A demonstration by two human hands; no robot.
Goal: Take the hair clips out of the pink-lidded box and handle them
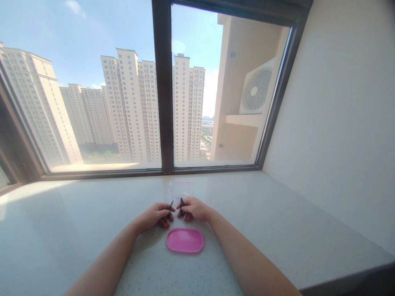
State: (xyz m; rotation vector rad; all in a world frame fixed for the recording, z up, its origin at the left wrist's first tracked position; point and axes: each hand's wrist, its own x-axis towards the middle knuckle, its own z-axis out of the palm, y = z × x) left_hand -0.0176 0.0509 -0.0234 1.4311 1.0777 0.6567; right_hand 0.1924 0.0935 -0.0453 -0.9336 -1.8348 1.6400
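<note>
My left hand (159, 214) is closed, pinching a small, slim black clip (170, 206) that stands at a slant between thumb and fingers. Just to its right, my right hand (194, 209) grips another small black clip (182, 205), held nearly upright. The two clips are close together but apart. Fingers partly cover both, so their exact kind is hard to make out. Below the hands, nearer to me, a pink oval tray (185, 240) with a raised rim lies on the pale speckled counter (154, 267).
Behind my hands lies what looks like a clear plastic bag with a pink strip (183, 181). A small white piece (185, 194) is beside my right hand. The window frame (166, 123) bounds the counter at the back, a white wall (333, 123) on the right.
</note>
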